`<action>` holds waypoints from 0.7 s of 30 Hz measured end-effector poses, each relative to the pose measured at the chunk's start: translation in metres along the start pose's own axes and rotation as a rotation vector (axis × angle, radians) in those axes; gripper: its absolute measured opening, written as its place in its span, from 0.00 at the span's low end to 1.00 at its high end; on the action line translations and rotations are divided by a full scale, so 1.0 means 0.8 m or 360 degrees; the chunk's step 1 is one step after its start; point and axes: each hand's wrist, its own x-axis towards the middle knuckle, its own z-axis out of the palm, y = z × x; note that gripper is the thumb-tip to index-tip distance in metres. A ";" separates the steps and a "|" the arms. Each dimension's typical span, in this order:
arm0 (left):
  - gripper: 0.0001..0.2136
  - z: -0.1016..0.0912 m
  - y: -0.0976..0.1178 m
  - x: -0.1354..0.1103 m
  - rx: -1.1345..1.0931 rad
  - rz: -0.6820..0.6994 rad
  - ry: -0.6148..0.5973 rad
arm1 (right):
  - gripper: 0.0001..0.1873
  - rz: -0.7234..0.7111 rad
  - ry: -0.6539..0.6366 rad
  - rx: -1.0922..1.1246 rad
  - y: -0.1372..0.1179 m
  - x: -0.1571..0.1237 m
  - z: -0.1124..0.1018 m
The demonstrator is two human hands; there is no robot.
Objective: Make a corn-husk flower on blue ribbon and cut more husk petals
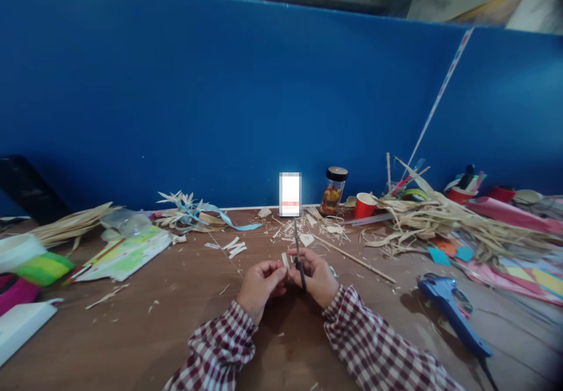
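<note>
Over the middle of the brown table, my left hand [263, 285] pinches a short pale strip [285, 260] between thumb and fingers. Close on its right, my right hand [317, 278] is closed around dark-handled scissors [300, 268], whose blades point away from me. The strip stands between both hands, and the right fingertips are near it; whether they touch it I cannot tell. Beyond the hands lie cut white strips [235, 247] and a scatter of pale shavings [292, 227]. A thin stick [356, 257] lies slanting to the right of the scissors.
A blue glue gun [455, 315] lies at the right, its cord trailing forward. Dried husks [409, 221] pile up behind it, near a red cup [365, 205] and a black-lidded jar [334, 191]. At left are a green-and-white sheet [127, 256] and tape rolls [44, 268]. A blue partition [220, 98] closes the back.
</note>
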 end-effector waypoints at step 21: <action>0.12 -0.003 0.003 0.001 -0.0031 -0.0073 0.0009 | 0.23 0.0018 0.0014 0.0008 -0.005 -0.001 0.005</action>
